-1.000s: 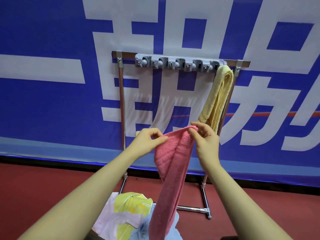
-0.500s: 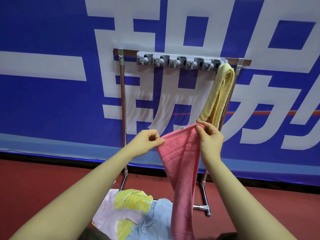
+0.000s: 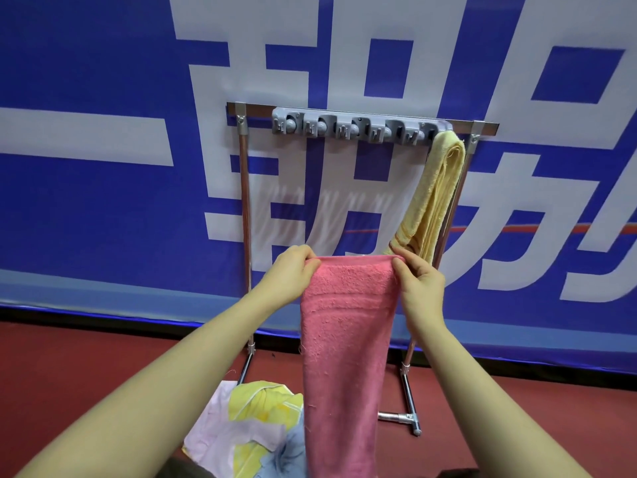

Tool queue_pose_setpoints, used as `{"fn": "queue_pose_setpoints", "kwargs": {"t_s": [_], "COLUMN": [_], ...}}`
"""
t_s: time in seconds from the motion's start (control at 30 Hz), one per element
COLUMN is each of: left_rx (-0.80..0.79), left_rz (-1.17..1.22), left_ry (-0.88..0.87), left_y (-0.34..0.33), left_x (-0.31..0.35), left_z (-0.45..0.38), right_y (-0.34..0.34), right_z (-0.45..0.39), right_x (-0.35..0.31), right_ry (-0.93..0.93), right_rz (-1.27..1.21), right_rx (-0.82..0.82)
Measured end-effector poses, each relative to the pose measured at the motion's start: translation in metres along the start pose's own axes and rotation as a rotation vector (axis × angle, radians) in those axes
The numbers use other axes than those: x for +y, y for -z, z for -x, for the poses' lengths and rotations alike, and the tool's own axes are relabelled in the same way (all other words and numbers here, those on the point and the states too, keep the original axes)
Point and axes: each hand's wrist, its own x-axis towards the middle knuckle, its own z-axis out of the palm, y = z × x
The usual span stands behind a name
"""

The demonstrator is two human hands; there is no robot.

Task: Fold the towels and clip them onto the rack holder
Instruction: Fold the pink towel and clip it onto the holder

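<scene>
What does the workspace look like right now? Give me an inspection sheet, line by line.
Surface: red floor.
Job's things: pink towel held up by its top edge, hanging long; yellow towel hanging from the right end of the grey clip holder on the metal rack.
Clutter: heap of pale cloths on the floor.
Grippers: left hand and right hand pinch the pink towel's top corners.
Cables: nothing seen.
Surroundings: blue and white banner behind.

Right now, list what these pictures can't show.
Head view only:
- Pink towel: bottom cut off by the frame edge.
- Cloth pile: partly behind the towel and left arm.
- Holder: right end behind the yellow towel; its grip is unseen.
</scene>
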Motion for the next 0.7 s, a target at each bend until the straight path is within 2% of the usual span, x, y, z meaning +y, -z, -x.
{"fn": "queue_pose_setpoints", "kwargs": {"t_s": [0.1,0.37,0.53,0.7], "left_rx": [-0.007,0.135,0.17,0.173], "left_rz": [-0.002,0.185,0.079,0.081], "left_ry": [0.024,-0.067,-0.053,-0.057], "left_y": [0.001,0.017,0.019,0.017], "left_x": [0.001,0.01,0.013,0.013], "left_z": [-0.001,0.004,0.004,0.005], "right_y": [-0.001,0.001,-0.002,0.002], "right_z": [-0.003,-0.005,-0.005,-0.006], "right_x": [-0.002,-0.003,-0.007,-0.008], "right_ry": [0.018,0.017,0.018,0.056], "right_rz": [0.018,0.026,0.015,0.042], "right_rx": [-0.011,-0.002,0.006,0.003]}}
